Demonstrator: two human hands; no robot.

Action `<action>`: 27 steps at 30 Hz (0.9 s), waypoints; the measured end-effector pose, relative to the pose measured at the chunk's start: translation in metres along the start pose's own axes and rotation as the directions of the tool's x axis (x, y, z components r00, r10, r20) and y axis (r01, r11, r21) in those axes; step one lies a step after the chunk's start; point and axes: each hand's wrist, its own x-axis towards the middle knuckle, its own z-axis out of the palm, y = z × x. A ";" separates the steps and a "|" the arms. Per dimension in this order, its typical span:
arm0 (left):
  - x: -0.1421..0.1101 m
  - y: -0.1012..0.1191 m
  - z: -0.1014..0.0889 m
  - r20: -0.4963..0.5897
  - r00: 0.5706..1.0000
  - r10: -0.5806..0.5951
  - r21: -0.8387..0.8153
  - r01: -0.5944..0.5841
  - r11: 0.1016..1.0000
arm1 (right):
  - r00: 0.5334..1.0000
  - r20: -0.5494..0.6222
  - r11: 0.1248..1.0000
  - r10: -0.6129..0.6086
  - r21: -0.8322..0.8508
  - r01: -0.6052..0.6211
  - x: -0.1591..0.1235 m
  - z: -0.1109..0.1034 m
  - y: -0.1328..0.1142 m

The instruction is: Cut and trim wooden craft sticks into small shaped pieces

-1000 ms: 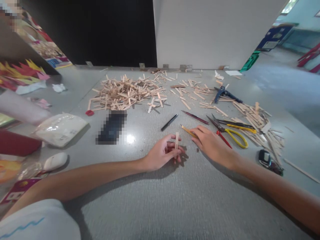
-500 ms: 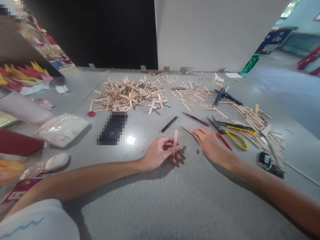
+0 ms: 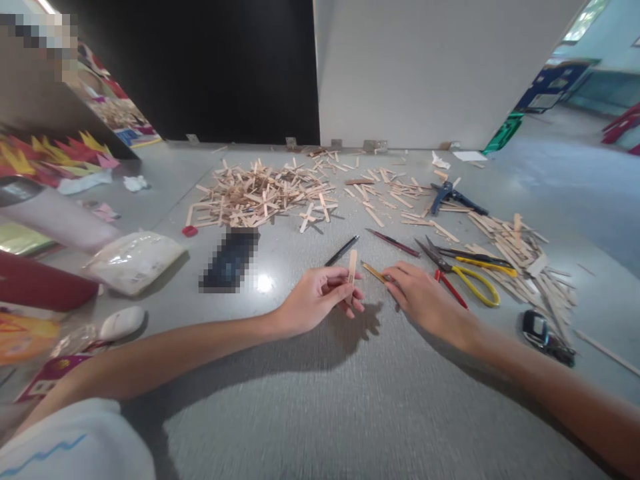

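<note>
My left hand (image 3: 320,300) pinches a wooden craft stick (image 3: 353,268) between thumb and fingers, held upright a little above the table. A small dark rectangular mark shows on the stick's lower part. To the right, my right hand (image 3: 417,293) rests low over the table with its fingers closed round a slim yellow utility knife (image 3: 373,272), whose tip points left toward the stick. A black pen (image 3: 343,250) lies just behind my left hand, and a dark red pen (image 3: 393,242) lies beyond my right hand.
A heap of craft sticks (image 3: 265,190) lies at the back. Yellow-and-red-handled snips (image 3: 453,270), blue-handled pliers (image 3: 453,195) and more sticks (image 3: 530,267) lie right, near a black tape measure (image 3: 540,330). Left are a phone (image 3: 230,260), a plastic packet (image 3: 135,261) and a white mouse (image 3: 123,323). Panels stand behind.
My left hand has lifted slightly with the craft stick, its shadow now farther from it. My right hand has turned the utility knife, so its flat yellow side shows again.
</note>
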 end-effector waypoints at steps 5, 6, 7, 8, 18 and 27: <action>-0.006 0.014 0.003 0.058 0.998 -0.009 0.084 0.004 0.996 | 0.998 -0.063 0.979 0.000 0.204 0.013 -0.003 -0.012 -0.028; -0.007 0.015 0.003 0.068 0.997 -0.021 0.111 0.013 0.994 | 0.997 -0.075 0.950 0.035 0.312 -0.010 -0.004 -0.014 -0.034; -0.008 0.017 0.003 0.074 0.997 -0.027 0.148 0.015 0.989 | 0.994 -0.075 0.903 0.075 0.428 -0.036 -0.006 -0.016 -0.040; -0.009 0.017 0.002 0.077 0.997 -0.025 0.195 0.009 0.981 | 0.991 -0.066 0.845 0.113 0.532 -0.061 -0.007 -0.018 -0.044; -0.013 0.015 -0.001 0.075 0.972 0.221 0.584 -0.222 0.781 | 0.984 -0.155 0.859 0.086 0.512 0.005 -0.012 -0.020 -0.055; -0.014 0.021 -0.002 -0.019 0.964 0.265 0.577 -0.206 0.790 | 0.980 -0.196 0.875 0.029 0.479 0.070 -0.014 -0.018 -0.054</action>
